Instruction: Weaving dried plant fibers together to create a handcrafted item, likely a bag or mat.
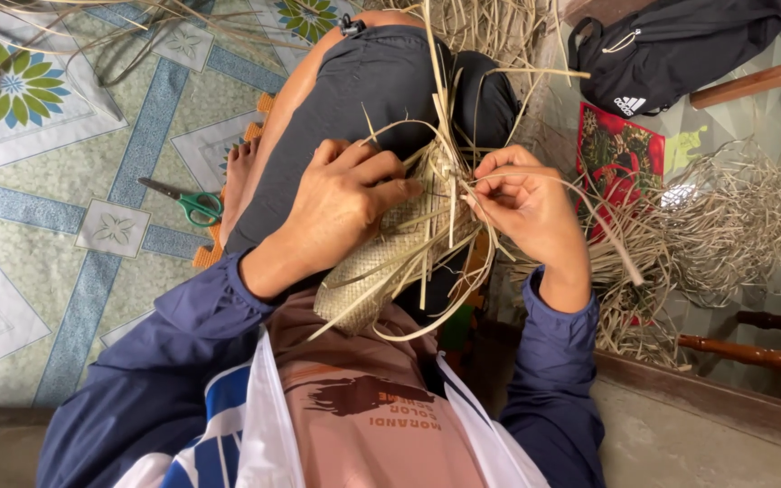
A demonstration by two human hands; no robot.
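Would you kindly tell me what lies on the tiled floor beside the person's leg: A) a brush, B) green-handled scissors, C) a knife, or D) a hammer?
B: green-handled scissors lie on the patterned floor tiles, left of the leg.

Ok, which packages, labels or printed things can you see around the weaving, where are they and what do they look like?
Red printed bag or package: on the floor right of the right hand, flat, red with a green wreath-like pattern.
Black bag: top right, with a small white logo.
Shirt print: on the chest, dark brown on pink.
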